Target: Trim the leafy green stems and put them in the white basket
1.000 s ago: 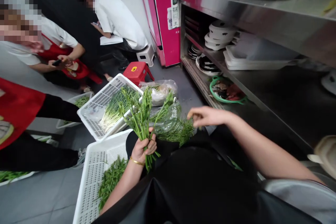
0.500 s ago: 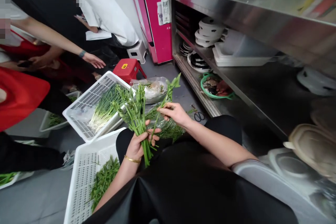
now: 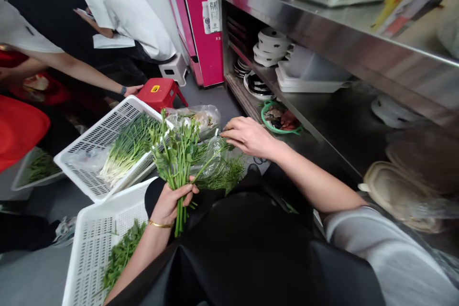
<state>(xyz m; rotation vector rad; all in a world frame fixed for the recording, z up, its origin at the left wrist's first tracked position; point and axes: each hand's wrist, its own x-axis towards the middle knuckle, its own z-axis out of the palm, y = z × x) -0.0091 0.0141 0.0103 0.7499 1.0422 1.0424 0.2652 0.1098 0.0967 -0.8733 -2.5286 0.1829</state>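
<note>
1. Gripping a bunch of green stems (image 3: 176, 153) near the cut ends, the left hand (image 3: 171, 201) is closing fully around them, holding them upright above the lap.
2. The right hand (image 3: 247, 136) is hovering palm-down at a clear plastic bag (image 3: 215, 150) of greens, fingers curled; whether it is pinching anything cannot be told.
3. A white basket (image 3: 86, 248) of leafy greens is sitting beside the left wrist; a second basket (image 3: 84, 172) behind is holding scallions (image 3: 125, 146).
</note>
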